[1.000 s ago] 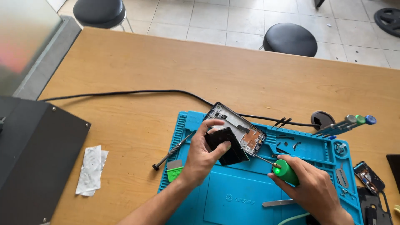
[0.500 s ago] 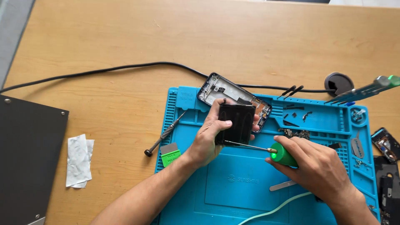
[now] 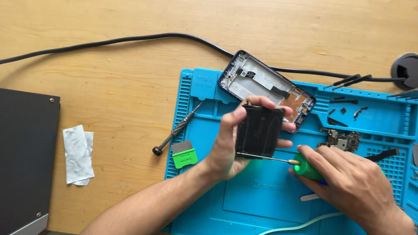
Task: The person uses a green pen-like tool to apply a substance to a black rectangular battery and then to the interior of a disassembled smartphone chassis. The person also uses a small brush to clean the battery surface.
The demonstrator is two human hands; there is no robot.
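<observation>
A head-worn camera looks down at a wooden desk with a blue repair mat on its right side. The left hand is closed around a flat black battery, thumb on the near face and fingers wrapped round the far edge, holding it tilted above the middle of the mat. The right hand grips a green-handled screwdriver; its thin shaft lies almost level and the tip touches the battery's lower edge.

As for progress, the work looks well advanced. The opened phone frame lies at an angle across the mat's upper edge, just behind the battery, with its inner plates and flex cables bare. A small circuit board sits on the mat to the right of the battery, with tiny dark parts above it. The battery is out of the frame; whether anything clings to it cannot be told.

Left of the battery, a second screwdriver rests across the mat's left edge, with a green pry tool just beside it. A black cable runs across the desk beyond the mat. Folded white tissue lies well to the mat's left, beside a dark panel.
</observation>
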